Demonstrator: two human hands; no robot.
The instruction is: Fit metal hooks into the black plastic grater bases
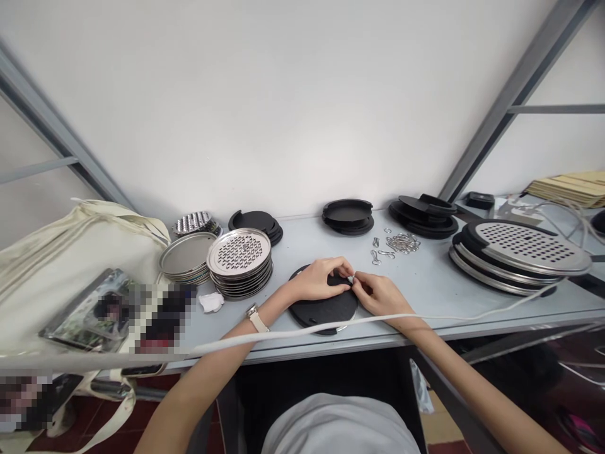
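Observation:
A black round disc lies on the table in front of me, with a strip of shiny metal rim showing at its lower right edge. My left hand rests over its upper part, fingers curled and closing at the disc's right edge. There my right hand pinches a small bright metal piece, which the left fingertips also touch. Its exact shape is mostly covered by the fingers. Beyond the hands is a pile of small wire clips, with several loose ones nearer to me.
Stacked grater discs and plain metal plates stand at left, near a crumpled white scrap. Black round holders line the wall. More perforated discs are stacked at right. A white cable crosses before my forearms.

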